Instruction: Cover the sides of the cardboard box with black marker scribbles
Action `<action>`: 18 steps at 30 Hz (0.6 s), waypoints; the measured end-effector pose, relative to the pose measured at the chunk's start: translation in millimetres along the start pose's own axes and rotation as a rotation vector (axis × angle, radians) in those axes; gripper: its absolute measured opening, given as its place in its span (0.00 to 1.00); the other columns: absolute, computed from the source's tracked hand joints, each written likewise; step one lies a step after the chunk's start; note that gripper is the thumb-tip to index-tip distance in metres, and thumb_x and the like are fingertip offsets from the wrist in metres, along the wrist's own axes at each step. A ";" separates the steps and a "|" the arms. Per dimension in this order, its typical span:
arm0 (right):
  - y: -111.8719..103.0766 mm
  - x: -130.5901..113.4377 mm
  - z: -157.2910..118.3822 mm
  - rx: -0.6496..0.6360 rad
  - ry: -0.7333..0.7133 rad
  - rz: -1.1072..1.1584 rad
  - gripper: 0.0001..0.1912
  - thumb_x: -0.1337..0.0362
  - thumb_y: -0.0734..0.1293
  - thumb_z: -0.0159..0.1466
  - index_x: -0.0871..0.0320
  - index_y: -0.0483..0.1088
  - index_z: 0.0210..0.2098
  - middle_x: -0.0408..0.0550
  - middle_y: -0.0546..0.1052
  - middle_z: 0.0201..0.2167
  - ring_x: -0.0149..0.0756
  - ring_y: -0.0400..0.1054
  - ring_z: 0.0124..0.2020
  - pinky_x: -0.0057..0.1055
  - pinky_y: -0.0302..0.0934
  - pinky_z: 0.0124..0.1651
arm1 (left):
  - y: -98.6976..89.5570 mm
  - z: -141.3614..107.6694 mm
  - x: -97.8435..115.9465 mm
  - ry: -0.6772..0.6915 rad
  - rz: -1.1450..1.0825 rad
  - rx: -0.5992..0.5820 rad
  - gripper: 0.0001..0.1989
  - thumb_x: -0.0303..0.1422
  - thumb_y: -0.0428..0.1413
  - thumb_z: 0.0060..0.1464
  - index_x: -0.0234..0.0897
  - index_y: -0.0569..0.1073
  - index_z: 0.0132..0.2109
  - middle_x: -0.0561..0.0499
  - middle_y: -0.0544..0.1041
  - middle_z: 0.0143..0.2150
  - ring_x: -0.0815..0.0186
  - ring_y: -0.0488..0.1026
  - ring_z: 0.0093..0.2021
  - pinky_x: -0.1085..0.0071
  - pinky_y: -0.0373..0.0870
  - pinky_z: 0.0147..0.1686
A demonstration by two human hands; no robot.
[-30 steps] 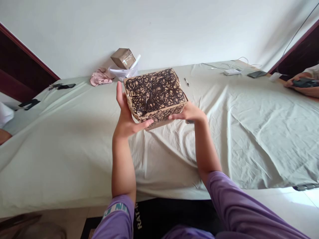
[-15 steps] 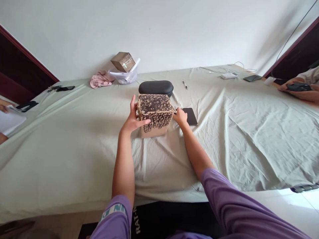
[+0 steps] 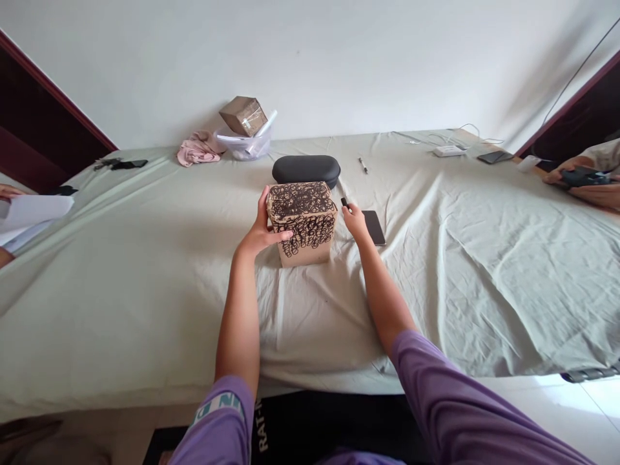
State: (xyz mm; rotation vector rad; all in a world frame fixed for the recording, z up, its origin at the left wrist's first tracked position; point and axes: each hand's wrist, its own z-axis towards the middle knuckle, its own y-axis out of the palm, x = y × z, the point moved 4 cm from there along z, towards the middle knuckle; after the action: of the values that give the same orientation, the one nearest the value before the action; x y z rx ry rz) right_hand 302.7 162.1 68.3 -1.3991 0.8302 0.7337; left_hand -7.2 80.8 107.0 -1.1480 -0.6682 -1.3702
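Observation:
A cardboard box (image 3: 303, 223) covered in black scribbles stands on the sheet-covered table (image 3: 145, 271). My left hand (image 3: 261, 236) grips its left side, with the thumb across the front face. Just right of the box, my right hand (image 3: 357, 223) rests on the sheet, its fingers closed on a small black marker (image 3: 344, 202) whose tip sticks out above them. A dark phone (image 3: 376, 227) lies flat beside that hand. Behind the box sits a black oval case (image 3: 306, 170).
A pen (image 3: 362, 165) lies behind the case. At the back are a pink cloth (image 3: 198, 148), a plastic tub (image 3: 245, 147) holding a small carton (image 3: 243, 116), and a power strip (image 3: 448, 150). Another person's hands (image 3: 581, 181) hold a dark device at right; paper (image 3: 29, 210) is at left.
The box came down from in front of me onto the table and now stands still. My right hand left the box and closed on the marker beside the phone.

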 end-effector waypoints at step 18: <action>-39.5 -25.3 -24.0 -0.339 0.089 0.372 0.06 0.72 0.70 0.66 0.62 0.80 0.41 0.56 0.86 0.34 0.35 0.80 0.30 0.31 0.77 0.36 | -14.8 5.5 -7.1 -0.118 -0.063 0.196 0.79 0.58 0.78 0.42 0.58 0.35 0.85 0.38 0.48 0.89 0.39 0.52 0.87 0.42 0.54 0.83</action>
State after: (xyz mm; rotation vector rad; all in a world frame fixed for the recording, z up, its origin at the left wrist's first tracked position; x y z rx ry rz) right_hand 321.0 137.1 110.9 -1.6051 1.0893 1.1448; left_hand -21.0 91.1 106.0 -1.0633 -0.9101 -1.2659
